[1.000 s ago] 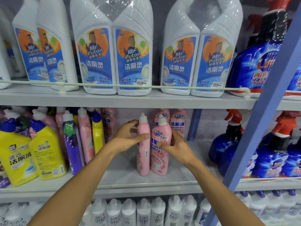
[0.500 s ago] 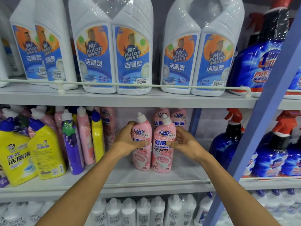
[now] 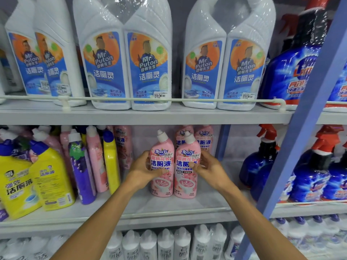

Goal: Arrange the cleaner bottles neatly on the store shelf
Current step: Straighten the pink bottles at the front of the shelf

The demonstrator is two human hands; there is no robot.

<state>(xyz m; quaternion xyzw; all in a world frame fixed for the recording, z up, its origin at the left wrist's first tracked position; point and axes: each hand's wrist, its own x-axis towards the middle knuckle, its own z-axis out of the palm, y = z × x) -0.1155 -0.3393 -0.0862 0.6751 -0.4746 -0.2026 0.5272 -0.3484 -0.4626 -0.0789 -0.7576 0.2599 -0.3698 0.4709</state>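
Note:
Two pink cleaner bottles stand upright side by side on the middle shelf (image 3: 169, 207), labels facing me. My left hand (image 3: 144, 170) grips the left pink bottle (image 3: 161, 184) from its left side, thumb across the label. The right pink bottle (image 3: 186, 186) is held by my right hand (image 3: 206, 170), whose thumb presses on the label. Two more pink bottles (image 3: 203, 141) stand behind them at the back of the shelf.
Left of the pair stand a yellow slim bottle (image 3: 110, 162), pink and purple bottles (image 3: 80, 169) and big yellow bottles (image 3: 50, 177). Blue spray bottles (image 3: 259, 162) sit to the right behind a blue upright post (image 3: 300, 128). White Mr Puton bottles (image 3: 127, 62) fill the shelf above.
Both pink bottles have been turned from side-on so their labels face front, and they sit slightly further back and straighter. My hands stayed on them.

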